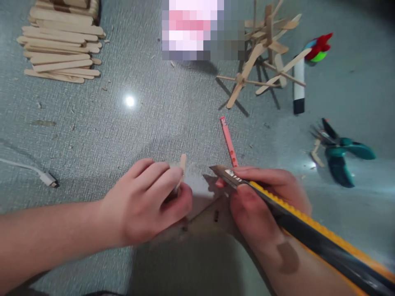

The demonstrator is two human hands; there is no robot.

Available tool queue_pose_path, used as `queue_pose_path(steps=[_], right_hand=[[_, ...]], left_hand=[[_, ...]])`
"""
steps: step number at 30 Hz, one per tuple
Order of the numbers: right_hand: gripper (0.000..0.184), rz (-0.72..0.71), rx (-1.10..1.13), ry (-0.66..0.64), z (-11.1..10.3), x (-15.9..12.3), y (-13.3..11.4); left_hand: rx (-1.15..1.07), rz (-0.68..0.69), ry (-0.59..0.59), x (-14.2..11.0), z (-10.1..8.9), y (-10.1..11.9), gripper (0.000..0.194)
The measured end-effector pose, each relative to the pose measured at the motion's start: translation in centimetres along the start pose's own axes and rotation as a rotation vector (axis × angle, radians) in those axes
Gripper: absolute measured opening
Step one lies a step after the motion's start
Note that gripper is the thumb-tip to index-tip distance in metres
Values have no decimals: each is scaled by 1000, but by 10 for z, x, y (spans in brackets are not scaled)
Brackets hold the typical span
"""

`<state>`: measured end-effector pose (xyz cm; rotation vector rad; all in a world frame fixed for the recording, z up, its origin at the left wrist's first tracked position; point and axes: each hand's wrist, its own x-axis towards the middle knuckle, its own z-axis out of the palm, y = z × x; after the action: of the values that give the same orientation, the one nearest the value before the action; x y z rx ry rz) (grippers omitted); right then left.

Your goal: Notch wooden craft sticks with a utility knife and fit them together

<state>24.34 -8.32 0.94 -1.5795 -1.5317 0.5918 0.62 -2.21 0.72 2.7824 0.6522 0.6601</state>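
My left hand (151, 197) is closed around a small wooden stick piece (182, 162), whose tip pokes up past my fingers. My right hand (262, 201) grips a yellow and black utility knife (296, 218), its blade end pointing left toward the stick piece, a short gap between them. A pink pencil (228, 142) lies on the grey surface just beyond my right hand. A brown board (210, 218) lies under both hands.
A pile of wooden craft sticks (61, 41) sits at the far left. A stick-built structure (265, 53) stands at the back right beside a white marker (298, 88) and a red-green toy (319, 47). Teal pliers (339, 154) lie right. A white cable plug (46, 177) lies left.
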Motion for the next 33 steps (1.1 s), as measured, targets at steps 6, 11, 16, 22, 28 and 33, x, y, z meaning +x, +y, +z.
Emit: queue_pose_path(steps=[6,11,16,22,28,33], right_hand=[[13,15,98,30,3,3,0],[15,-41,119,-25,1,6,1],[15,-52,71,-106,2,8,-2],[18,-61,89,-122,3,5,3],[18,-82,82,-133,2,6,5],[19,-125,55,-165,2,5,6]], left_hand=[[37,-1,-108,9,1,1,16],[-96,122,-127,7,-9,-17,34],[-54,151,-102,4,-17,-28,34],[-41,135,-282,-10,-28,-17,29],[-28,67,-540,-16,-28,-12,100],[-69,81,-498,-15,-20,-17,104]])
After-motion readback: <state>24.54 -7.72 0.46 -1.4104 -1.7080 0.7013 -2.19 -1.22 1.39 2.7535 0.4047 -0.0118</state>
